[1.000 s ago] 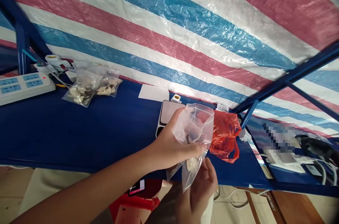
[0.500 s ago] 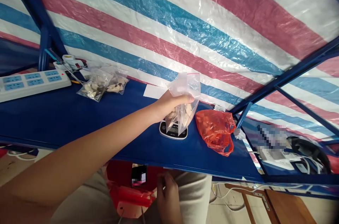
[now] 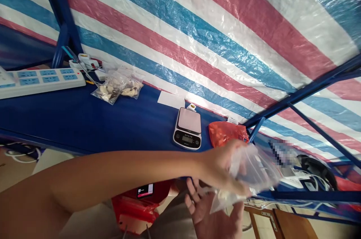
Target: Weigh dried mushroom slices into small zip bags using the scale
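My left hand (image 3: 225, 171) is closed on a clear zip bag (image 3: 255, 167) with pale chunks low down in it; the bag is tilted and partly blurred. Beneath it my right hand (image 3: 213, 212) lies palm up with fingers spread, close under the bag's lower corner; whether they touch I cannot tell. The white and black kitchen scale (image 3: 187, 130) stands on the blue table (image 3: 141, 122) with a bare plate. A red plastic bag (image 3: 227, 133) lies to its right, partly hidden by my left hand.
Clear bags of pale pieces (image 3: 121, 86) lie at the back left by a white power strip (image 3: 47, 81). White paper (image 3: 171, 99) is behind the scale. A phone (image 3: 145, 191) rests on red material at my lap. A blue metal brace (image 3: 255, 130) rises at right.
My left hand has lifted the zip bag off the scale and carried it right and toward me. My right hand has risen from my lap and opened under the bag.
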`<state>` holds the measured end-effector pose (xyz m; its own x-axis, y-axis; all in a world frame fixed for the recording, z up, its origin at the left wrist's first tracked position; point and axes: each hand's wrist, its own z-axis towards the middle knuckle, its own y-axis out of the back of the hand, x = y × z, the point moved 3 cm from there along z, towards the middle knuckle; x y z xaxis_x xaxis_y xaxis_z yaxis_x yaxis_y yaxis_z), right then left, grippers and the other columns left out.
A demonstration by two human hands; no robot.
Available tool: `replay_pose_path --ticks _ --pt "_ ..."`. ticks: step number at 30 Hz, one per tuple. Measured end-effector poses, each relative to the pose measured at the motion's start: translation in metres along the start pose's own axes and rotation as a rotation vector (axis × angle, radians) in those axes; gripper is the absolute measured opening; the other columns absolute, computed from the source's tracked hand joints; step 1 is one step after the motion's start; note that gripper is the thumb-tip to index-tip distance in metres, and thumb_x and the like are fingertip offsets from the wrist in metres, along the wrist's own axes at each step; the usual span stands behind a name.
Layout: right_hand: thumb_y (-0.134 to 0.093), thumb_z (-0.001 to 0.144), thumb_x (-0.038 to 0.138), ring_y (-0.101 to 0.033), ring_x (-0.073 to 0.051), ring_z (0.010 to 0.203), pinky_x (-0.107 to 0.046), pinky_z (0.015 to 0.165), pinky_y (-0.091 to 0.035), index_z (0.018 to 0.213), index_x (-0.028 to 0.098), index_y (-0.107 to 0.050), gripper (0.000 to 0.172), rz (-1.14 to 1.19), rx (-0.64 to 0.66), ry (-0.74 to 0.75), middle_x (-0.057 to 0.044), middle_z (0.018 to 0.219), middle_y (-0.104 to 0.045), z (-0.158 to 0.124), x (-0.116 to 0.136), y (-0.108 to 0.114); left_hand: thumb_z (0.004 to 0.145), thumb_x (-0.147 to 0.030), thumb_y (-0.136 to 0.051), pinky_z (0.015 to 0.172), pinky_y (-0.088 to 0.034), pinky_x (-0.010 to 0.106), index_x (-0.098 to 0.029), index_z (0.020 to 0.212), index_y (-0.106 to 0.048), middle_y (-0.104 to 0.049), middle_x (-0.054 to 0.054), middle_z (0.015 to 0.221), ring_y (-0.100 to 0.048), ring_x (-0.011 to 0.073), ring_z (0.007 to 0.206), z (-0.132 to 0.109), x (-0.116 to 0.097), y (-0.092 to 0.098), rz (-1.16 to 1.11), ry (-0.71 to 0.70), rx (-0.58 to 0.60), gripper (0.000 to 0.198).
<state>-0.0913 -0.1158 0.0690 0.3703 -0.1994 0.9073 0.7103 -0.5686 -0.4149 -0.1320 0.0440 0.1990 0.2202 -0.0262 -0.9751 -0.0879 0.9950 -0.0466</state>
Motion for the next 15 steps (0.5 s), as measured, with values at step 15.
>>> replay_pose_path --ticks 15 --pt "-0.056 0.094 0.074 -0.075 -0.028 0.071 -0.040 0.060 -0.060 0.090 0.018 -0.073 0.059 -0.593 0.208 -0.245 -0.010 0.080 -0.075 0.006 -0.092 0.010 0.057 -0.058 -0.094 0.103 -0.054 0.051 -0.024 0.161 -0.039 -0.069 0.013 0.126 -0.066 0.0378 0.122 0.032 0.013 0.016 -0.095 -0.057 -0.129 0.123"
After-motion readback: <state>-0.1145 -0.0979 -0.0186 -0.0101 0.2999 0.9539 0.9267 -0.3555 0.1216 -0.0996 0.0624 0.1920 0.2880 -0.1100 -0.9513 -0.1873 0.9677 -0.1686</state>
